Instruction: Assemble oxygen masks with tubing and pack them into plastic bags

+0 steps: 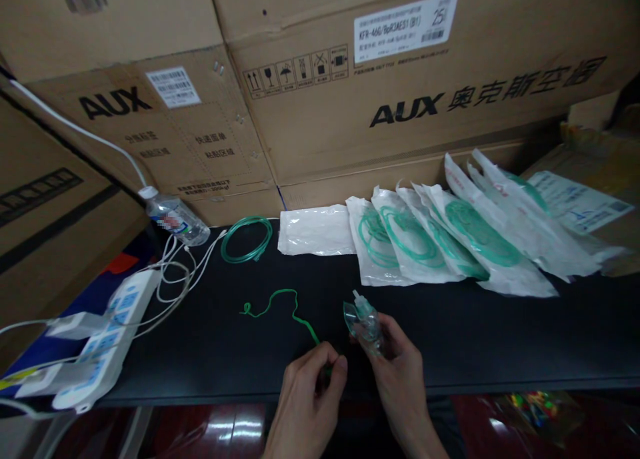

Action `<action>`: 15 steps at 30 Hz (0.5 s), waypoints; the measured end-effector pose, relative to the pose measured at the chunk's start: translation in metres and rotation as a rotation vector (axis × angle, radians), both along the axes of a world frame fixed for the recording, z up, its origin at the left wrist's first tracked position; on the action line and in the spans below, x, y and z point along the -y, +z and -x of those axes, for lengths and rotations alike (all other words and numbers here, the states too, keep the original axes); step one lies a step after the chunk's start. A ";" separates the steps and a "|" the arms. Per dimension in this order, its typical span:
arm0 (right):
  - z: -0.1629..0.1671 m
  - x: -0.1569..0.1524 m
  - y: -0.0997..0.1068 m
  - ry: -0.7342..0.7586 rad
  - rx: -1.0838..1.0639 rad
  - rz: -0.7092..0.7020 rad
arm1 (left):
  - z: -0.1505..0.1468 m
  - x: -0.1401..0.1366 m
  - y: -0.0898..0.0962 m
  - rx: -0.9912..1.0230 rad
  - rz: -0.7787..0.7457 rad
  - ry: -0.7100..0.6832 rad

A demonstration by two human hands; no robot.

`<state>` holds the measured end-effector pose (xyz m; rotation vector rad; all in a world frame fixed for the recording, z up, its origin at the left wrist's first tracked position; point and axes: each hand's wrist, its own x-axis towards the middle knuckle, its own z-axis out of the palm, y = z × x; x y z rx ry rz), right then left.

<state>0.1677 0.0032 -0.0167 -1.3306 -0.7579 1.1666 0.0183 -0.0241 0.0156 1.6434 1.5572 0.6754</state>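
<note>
1. Left hand (311, 391): pinching the green strap (295, 308) between thumb and forefinger; the pinched end is hidden in the fingers.
2. Right hand (401, 364): grasping the clear mask (369, 329), fingers curled around its body, mask raised over the near part of the black table (500, 339).
3. Key relation: mask sits between 1 and 2 o'clock from the left fingertips, near but not touching. Right hand is nearer, being already on it.
4. Mask long axis: tilted, green connector (363, 304) end pointing about 11 o'clock, other end inside the right hand.
5. Strap: leaves the left fingers toward 11 o'clock, bends, then runs off to 9 and ends in a small curl on the table. No visible link to the mask; whether they join inside the hands, cannot tell.
6. Around, from the left hand: coiled green tubing (223, 245) at 11, flat white packet (316, 230) at 12, plastic bottle (175, 220) between 10 and 11, power strip (131, 312) between 9 and 10.
7. From the right hand: row of packets with green tubing (389, 262) spans 12 to 2, overlapping, well apart from the mask.
</note>
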 end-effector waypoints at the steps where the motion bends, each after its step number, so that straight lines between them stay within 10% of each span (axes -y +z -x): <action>1: -0.001 -0.001 -0.001 -0.008 0.011 0.002 | 0.003 0.003 -0.001 -0.002 -0.002 0.027; 15: -0.015 -0.005 -0.012 0.134 0.038 -0.031 | 0.137 -0.019 -0.006 -0.053 -0.155 0.420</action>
